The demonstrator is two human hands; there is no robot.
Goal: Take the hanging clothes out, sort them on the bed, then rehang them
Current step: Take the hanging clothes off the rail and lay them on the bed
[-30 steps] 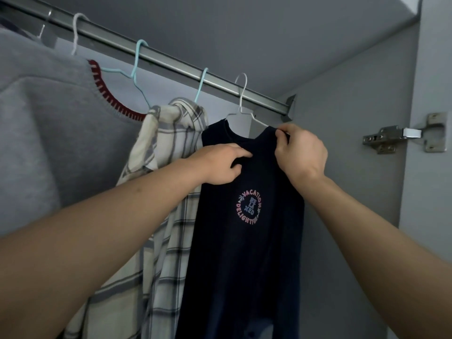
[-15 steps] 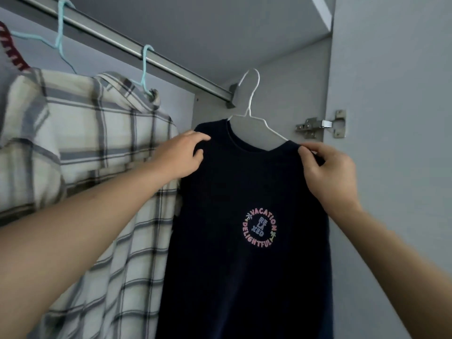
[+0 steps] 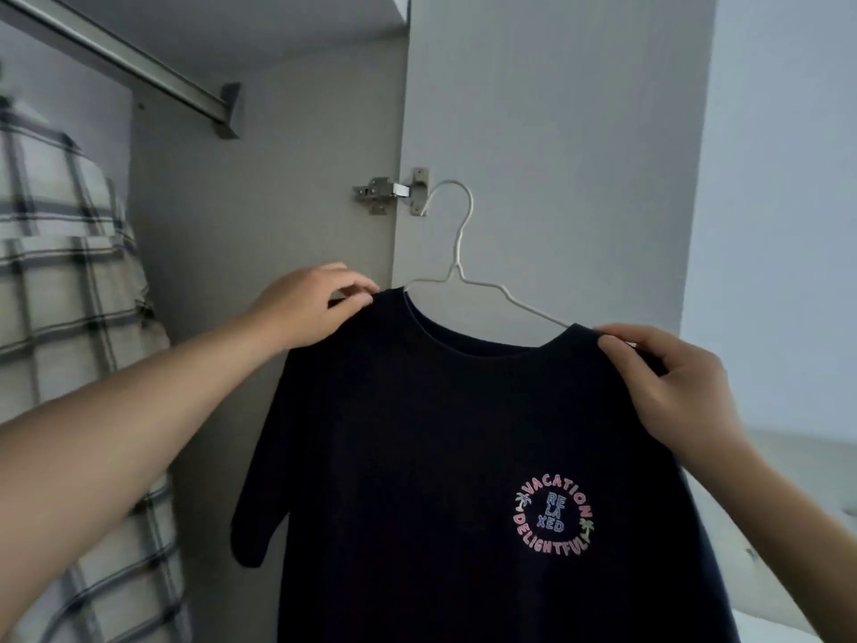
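Outside the open wardrobe, a left hand (image 3: 306, 308) and right hand (image 3: 668, 378) pinch the shoulders of a dark navy printed T-shirt (image 3: 454, 457) on a white wire hanger (image 3: 457, 252), hook upward, print facing the camera, hem hanging down.

The t-shirt (image 3: 440, 457) hangs on a wire hanger (image 3: 463, 280) held out in front of the open wardrobe door (image 3: 556, 132), the hanger's hook free of the rail (image 3: 116, 53), which runs up at the left inside the wardrobe. The left hand (image 3: 310, 308) pinches the shirt's left shoulder and the right hand (image 3: 672, 382) its right shoulder. A checked shirt (image 3: 69, 294) hangs at the far left, and the door hinge (image 3: 389, 192) sits behind and just left of the hook.
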